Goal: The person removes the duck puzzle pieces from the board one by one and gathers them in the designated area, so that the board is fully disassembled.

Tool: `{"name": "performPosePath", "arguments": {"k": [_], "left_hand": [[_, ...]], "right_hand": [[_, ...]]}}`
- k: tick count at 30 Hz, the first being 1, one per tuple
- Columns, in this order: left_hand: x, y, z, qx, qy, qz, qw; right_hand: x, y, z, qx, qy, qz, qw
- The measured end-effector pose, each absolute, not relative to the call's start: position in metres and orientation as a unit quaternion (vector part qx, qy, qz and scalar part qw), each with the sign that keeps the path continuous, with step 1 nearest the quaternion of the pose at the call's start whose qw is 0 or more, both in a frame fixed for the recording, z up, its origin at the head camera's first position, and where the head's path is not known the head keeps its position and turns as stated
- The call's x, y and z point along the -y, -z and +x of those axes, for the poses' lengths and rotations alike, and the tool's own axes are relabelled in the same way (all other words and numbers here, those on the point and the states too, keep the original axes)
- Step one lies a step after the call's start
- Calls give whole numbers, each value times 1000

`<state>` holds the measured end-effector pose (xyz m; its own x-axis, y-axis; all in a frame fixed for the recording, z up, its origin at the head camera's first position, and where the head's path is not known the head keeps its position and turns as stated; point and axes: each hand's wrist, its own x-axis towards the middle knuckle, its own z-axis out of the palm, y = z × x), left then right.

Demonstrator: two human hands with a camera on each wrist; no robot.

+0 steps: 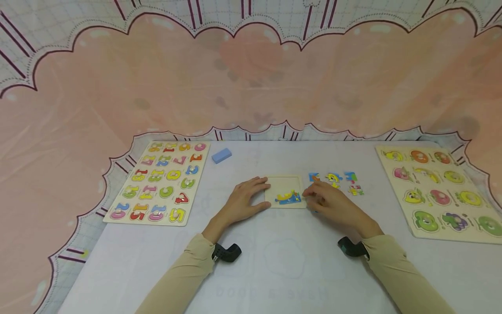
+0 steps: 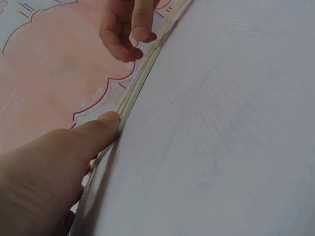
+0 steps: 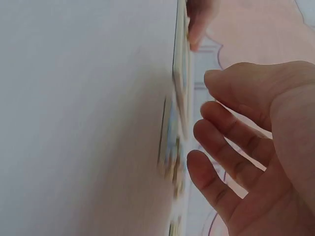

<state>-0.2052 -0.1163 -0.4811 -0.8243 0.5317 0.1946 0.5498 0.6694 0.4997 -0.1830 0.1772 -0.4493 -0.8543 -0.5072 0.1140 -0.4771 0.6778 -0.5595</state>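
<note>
Background: peach backdrop [image 1: 251, 87] with scalloped border; white surface [image 1: 282, 266], faintly printed. Puzzle tray [image 1: 282, 184] lies mid-surface, yellow-and-blue pieces [image 1: 289, 199] in its lower right. Left hand [image 1: 248, 200]: fingers spread, touching the left rim. Right hand [image 1: 327, 198]: fingers apart, loosely bent, holding nothing, near the right rim. Step, judged: filling the tray; next calls for pinching one of the loose pieces [image 1: 350, 176] at right. Number board [image 1: 167, 216] and blue block [image 1: 222, 155] left; fruit board [image 1: 445, 236] right.
</note>
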Motion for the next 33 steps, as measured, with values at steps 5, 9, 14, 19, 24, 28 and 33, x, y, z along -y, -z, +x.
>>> {"name": "performPosePath", "arguments": {"k": [5, 9, 14, 19, 24, 28, 33], "left_hand": [[115, 482, -205, 913, 280, -297, 18], [113, 484, -205, 912, 279, -300, 11], [113, 483, -206, 915, 278, -293, 15], [114, 482, -208, 913, 278, -297, 16], [114, 482, -209, 911, 281, -301, 12], [116, 482, -208, 912, 283, -296, 13], [116, 483, -209, 912, 282, -297, 15]], "right_hand": [[-156, 447, -186, -915, 280, -290, 30], [-143, 447, -187, -916, 257, -304, 38], [-134, 446, -188, -921, 231, -310, 52], [-134, 448, -188, -927, 222, -295, 62], [-135, 450, -188, -926, 240, -283, 75], [-133, 450, -189, -924, 243, -283, 83], [-132, 449, -190, -926, 244, -274, 91]]}}
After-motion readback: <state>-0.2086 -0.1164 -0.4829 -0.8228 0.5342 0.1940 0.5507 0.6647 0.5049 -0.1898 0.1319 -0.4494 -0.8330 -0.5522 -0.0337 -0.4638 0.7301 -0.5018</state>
